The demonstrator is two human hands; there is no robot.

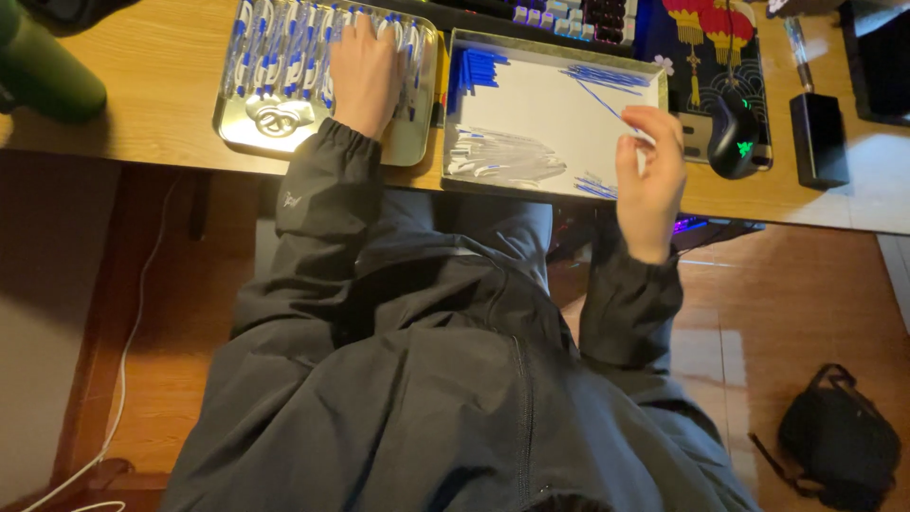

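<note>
My left hand (365, 71) lies palm down on a row of white and blue pens (275, 47) inside a shiny metal tray (237, 133). My right hand (649, 166) is at the right edge of a second tray (455, 180) with a white floor, pinching a thin blue pen refill (599, 100) that slants up to the left. That tray holds blue pen caps (479, 68) at its top left, more blue refills (607, 76) along the top, clear pen barrels (502, 156) at the lower left and blue refills (595, 188) at the lower right.
Both trays sit on a wooden desk (152, 76). A black mouse (735, 133) rests on a patterned mat to the right, a keyboard (569, 17) behind the trays, a black box (817, 137) further right, a green bottle (43, 71) at far left. A black bag (839, 441) lies on the floor.
</note>
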